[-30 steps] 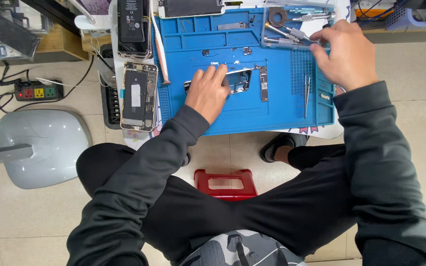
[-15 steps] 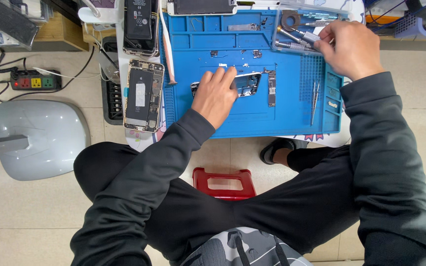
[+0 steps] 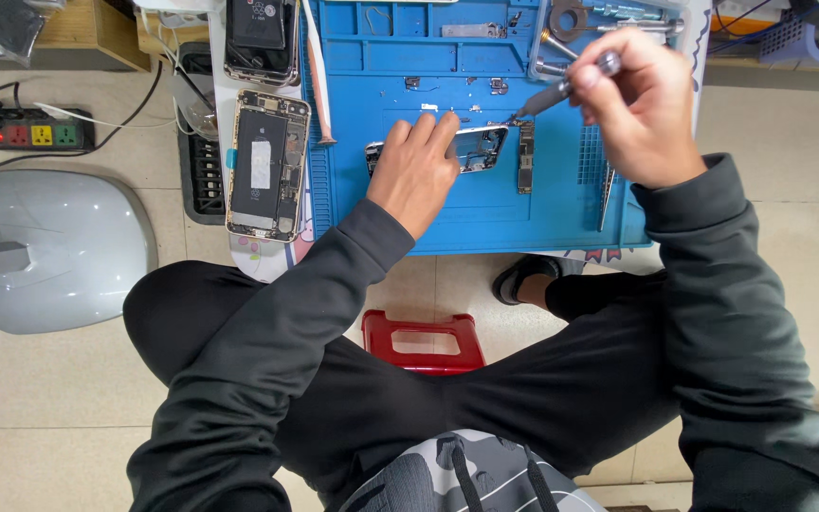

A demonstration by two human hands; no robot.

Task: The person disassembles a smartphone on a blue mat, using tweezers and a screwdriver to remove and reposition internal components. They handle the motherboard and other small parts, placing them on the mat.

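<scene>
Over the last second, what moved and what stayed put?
The right hand left the tool tray, holding a grey metal screwdriver, and brought its tip down to the silver phone frame. The left hand kept pressing that frame onto the blue repair mat.

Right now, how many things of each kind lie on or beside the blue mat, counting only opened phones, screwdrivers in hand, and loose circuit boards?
Opened phones: 3 (one under the left hand at, one gold-framed, one dark)
Screwdrivers in hand: 1, held by the right hand
Loose circuit boards: 1
Total: 5
</scene>
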